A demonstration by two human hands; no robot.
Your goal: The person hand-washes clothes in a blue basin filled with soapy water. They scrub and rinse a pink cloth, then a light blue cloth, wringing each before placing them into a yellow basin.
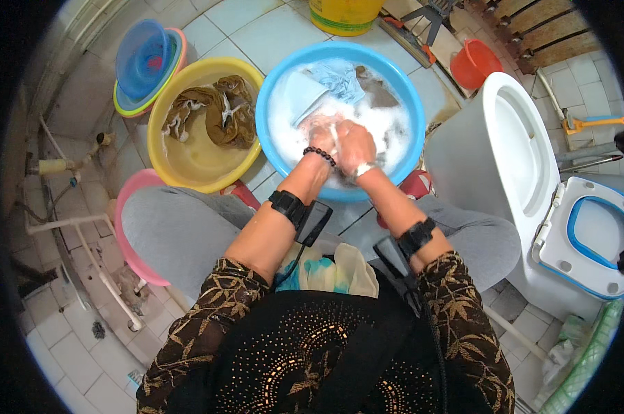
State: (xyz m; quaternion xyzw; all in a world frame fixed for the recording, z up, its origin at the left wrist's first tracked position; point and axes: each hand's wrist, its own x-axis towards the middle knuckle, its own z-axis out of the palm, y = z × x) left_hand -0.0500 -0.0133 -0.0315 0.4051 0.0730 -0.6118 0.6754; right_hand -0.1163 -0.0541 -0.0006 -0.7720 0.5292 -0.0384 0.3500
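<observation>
A light blue plastic basin (417, 111) full of white suds (394, 124) stands in front of me. My left hand (322, 135) and my right hand (355, 145) are pressed close together in it, fingers curled around a wet cloth (335, 135). Only a narrow pale strip of that cloth shows between them; hands and foam hide the rest. Just beyond my left hand, a light blue washboard (307, 97) leans in the suds. A crumpled light blue cloth (345, 80) lies behind it, with a dark grey-brown cloth (378, 89) to its right.
At left stands a yellow basin (159, 155) with brown cloth (232, 116) in cloudy water. Stacked basins (142, 62) lean behind it; a pink basin (131, 227) is by my left knee. A toilet (477, 145) and a red bucket (475, 64) stand right, a yellow bucket (345, 15) ahead.
</observation>
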